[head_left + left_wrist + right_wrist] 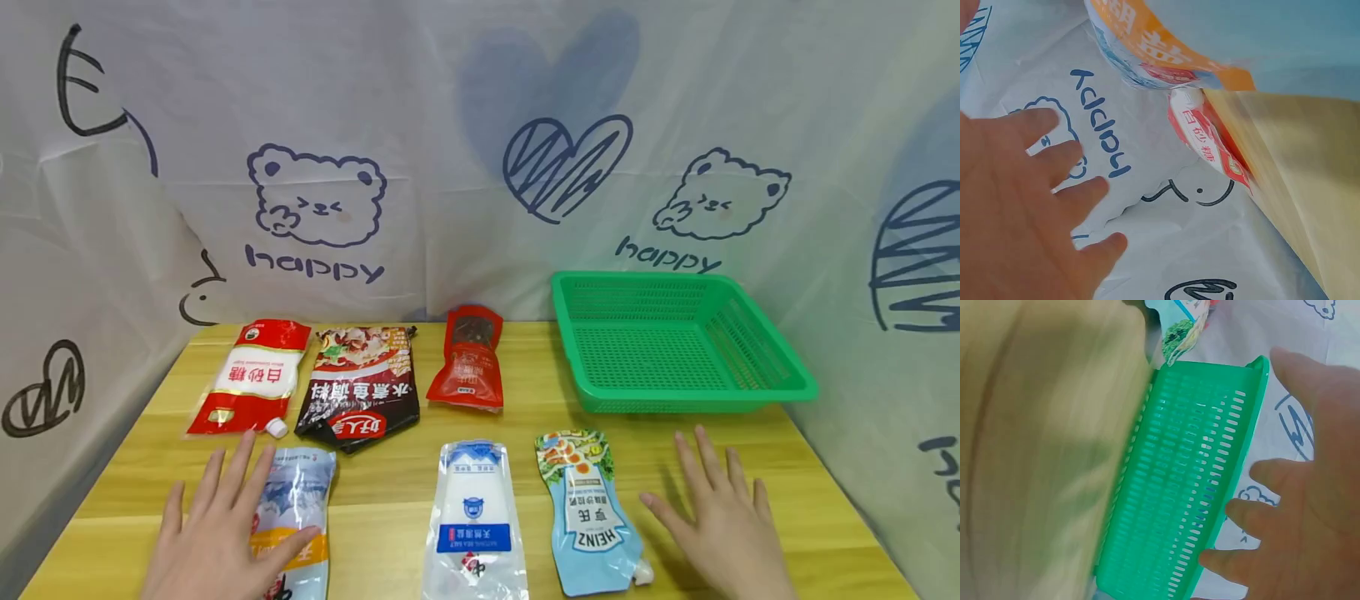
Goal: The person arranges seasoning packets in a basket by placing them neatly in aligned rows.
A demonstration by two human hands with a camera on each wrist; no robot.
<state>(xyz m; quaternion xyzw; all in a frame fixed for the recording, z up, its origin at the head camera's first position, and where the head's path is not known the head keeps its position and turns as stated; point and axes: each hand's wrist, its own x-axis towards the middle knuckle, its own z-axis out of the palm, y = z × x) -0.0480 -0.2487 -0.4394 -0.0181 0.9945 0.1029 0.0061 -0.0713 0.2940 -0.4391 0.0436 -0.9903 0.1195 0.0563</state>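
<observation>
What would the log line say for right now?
left hand: open, over blue-orange pouch | right hand: open, on table beside Heinz pouch | green basket: empty

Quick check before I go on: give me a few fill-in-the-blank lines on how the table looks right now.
1. The green basket holds ____ packets.
2. The left hand rests partly on the packet with the ____ band.
3. The Heinz pouch lies nearest the ____ hand.
4. The white sugar bag has a ____ top edge.

Missing words: no; orange; right; red
</observation>
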